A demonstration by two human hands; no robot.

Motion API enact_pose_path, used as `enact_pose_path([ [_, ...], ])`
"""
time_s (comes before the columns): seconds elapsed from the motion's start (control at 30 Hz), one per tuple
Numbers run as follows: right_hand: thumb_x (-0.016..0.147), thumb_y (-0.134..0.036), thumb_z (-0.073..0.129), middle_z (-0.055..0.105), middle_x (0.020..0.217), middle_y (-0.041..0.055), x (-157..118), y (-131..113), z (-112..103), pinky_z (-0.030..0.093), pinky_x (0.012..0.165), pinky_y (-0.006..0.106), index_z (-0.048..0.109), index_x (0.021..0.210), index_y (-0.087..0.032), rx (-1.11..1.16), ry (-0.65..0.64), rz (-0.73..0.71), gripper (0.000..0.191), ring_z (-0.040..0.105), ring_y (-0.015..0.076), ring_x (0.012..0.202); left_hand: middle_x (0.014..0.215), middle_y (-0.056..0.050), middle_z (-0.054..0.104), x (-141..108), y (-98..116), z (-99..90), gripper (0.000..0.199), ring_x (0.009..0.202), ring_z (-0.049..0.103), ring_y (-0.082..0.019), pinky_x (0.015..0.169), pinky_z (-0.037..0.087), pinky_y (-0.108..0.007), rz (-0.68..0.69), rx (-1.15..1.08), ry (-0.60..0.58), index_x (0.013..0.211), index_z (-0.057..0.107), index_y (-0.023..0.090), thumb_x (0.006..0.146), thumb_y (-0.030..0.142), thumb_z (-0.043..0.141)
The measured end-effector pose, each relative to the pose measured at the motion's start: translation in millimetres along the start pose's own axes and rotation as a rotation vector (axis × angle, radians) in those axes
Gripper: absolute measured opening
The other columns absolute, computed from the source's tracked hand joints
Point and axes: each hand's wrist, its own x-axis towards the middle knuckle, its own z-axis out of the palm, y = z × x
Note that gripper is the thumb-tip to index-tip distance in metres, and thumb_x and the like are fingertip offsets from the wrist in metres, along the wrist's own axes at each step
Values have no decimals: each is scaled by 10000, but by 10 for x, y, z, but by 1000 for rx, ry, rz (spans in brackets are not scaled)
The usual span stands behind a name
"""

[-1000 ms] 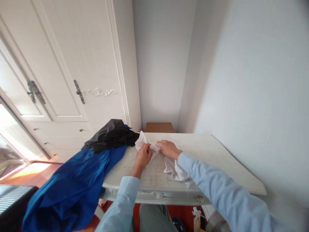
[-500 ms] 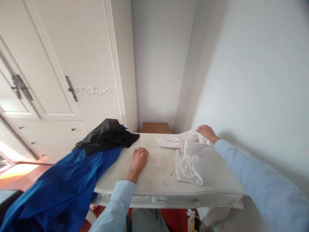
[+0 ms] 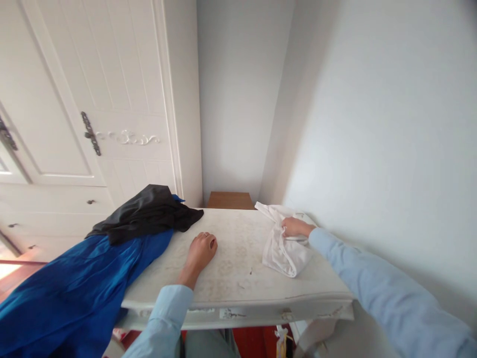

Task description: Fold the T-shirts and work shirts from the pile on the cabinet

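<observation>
A crumpled white cloth (image 3: 281,251) lies on the right part of the worn white table (image 3: 227,258). My right hand (image 3: 296,227) is closed on the middle of this cloth, pinching its fabric. Left of it, my left hand (image 3: 201,250) rests on the tabletop with its fingers curled in and nothing visible in them; a ring is on one finger. Nearest to that hand, a black garment (image 3: 143,214) lies bunched on top of a blue garment (image 3: 82,278), which hangs over the table's left side.
Behind the table stands a brown wooden piece (image 3: 230,200) in the corner. A white wardrobe (image 3: 126,84) with dark handles rises at the left, and a pale wall (image 3: 372,124) runs along the right. Below the front edge, some items are partly visible.
My right hand has moved left and nearer, from the white cloth's far right edge to its middle, and the cloth is more bunched. The view has turned slightly right.
</observation>
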Motion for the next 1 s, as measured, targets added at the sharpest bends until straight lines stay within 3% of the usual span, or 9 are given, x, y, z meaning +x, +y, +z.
enact_pose_path([
  [0.07, 645, -314, 778, 650, 702, 62, -85, -189, -53, 495, 778, 283, 682, 682, -125, 68, -37, -18, 215, 625, 182, 747, 863, -95, 686, 1, 0, -14, 212, 896, 613, -246, 797, 433, -339, -16, -11, 5, 798, 666, 185, 906, 188, 485],
  [0.17, 765, -457, 703, 684, 869, 60, -391, -550, -240, 495, 725, 248, 719, 981, -123, 490, -83, -167, 398, 619, 146, 745, 862, -83, 694, 0, 8, -32, 202, 905, 621, -235, 785, 431, -321, -29, -50, 38, 812, 663, 191, 902, 188, 482],
  [0.27, 692, -450, 791, 695, 947, 74, -781, -801, -452, 502, 744, 235, 726, 972, -118, 806, -367, -316, 439, 634, 149, 809, 816, -76, 690, -25, 29, -61, 282, 863, 624, -225, 761, 422, -311, -11, -119, 60, 769, 641, 197, 952, 282, 444],
  [0.37, 685, -343, 789, 703, 868, 59, -1051, -765, -501, 492, 713, 208, 760, 985, -121, 603, -752, -264, 374, 628, 130, 764, 741, -71, 671, -77, 51, -102, 434, 767, 611, -209, 714, 398, -305, 13, -202, 39, 655, 588, 201, 983, 411, 398],
  [0.43, 663, -295, 768, 710, 866, 53, -1144, -610, -424, 490, 676, 203, 761, 1049, -131, 476, -856, -157, 419, 631, 129, 732, 676, -55, 643, -112, 52, -123, 496, 681, 583, -188, 667, 372, -299, -11, -265, 36, 596, 545, 200, 981, 468, 384],
  [0.6, 673, -260, 720, 716, 1012, 85, -1256, -332, -193, 520, 761, 248, 743, 1083, -134, 431, -696, -89, 429, 672, 177, 864, 596, -18, 581, -144, 18, -122, 523, 592, 522, -159, 615, 348, -294, -59, -387, 117, 579, 541, 197, 963, 523, 398],
  [0.77, 807, -396, 656, 633, 1245, 136, -1248, -556, -11, 522, 899, 313, 585, 1363, -124, 454, -526, -223, 623, 653, 209, 1023, 868, -36, 688, -116, -1, -71, 317, 805, 616, -194, 748, 456, -319, -86, -440, 164, 869, 671, 198, 877, 506, 594],
  [0.9, 724, -362, 761, 516, 1415, 158, -1108, -779, 370, 510, 931, 346, 410, 1530, -178, 281, -274, -255, 897, 645, 223, 1005, 1040, -63, 669, -104, -30, -17, 383, 906, 625, -211, 846, 496, -361, -71, -426, 150, 1122, 656, 191, 837, 447, 650],
  [1.0, 715, -274, 741, 617, 1290, 121, -980, -895, 633, 476, 980, 357, 649, 1305, -190, 88, -177, -321, 603, 614, 258, 1088, 1072, -75, 664, -91, -76, 20, 373, 900, 631, -212, 873, 506, -377, -63, -451, 116, 1127, 682, 194, 827, 412, 642],
])
